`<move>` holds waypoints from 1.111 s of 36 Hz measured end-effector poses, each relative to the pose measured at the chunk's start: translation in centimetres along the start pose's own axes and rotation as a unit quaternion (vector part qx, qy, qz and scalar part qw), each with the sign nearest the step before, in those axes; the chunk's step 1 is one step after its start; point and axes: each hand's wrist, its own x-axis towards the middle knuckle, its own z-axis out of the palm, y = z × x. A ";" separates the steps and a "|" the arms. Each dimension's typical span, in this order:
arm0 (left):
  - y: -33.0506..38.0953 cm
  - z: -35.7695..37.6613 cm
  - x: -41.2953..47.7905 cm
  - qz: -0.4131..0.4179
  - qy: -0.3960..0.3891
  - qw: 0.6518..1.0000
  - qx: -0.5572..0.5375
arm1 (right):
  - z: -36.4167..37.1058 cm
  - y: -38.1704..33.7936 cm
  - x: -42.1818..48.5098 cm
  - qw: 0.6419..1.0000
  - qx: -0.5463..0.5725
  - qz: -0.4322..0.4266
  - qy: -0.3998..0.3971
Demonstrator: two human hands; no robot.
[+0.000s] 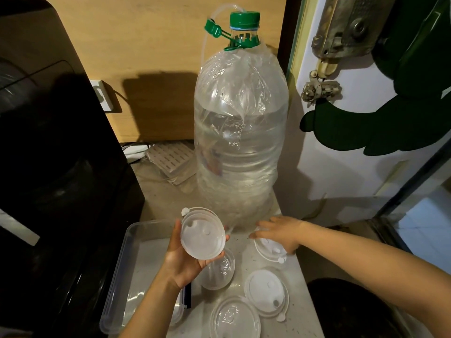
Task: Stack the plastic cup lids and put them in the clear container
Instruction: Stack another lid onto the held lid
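My left hand [181, 261] holds a small stack of translucent cup lids [202, 234] above the right edge of the clear container [122, 272]. My right hand [280, 231] rests palm down on another lid [269, 252] lying on the counter, its fingers curled over the rim. Three more lids lie loose on the counter: a domed one [219, 269] under my left hand, a flat one [267, 292] at the right, and one [235, 318] near the front edge. The container lies open and looks empty.
A big water bottle [240, 132] with a green cap, wrapped in plastic film, stands just behind the lids. A black appliance [56, 154] fills the left side. A white door [341, 130] and a dark round object [349, 306] are on the right.
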 end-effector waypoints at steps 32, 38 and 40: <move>2.1 3.5 0.6 0.104 -0.027 0.994 0.021 | -13.1 -9.2 -3.2 0.800 0.532 0.070 0.270; 2.3 3.0 0.9 0.117 -0.024 0.990 0.076 | -13.6 -9.8 -3.1 0.797 0.544 0.087 0.249; 2.3 3.0 0.9 0.121 -0.023 0.988 0.092 | -13.6 -10.0 -2.9 0.796 0.542 0.094 0.252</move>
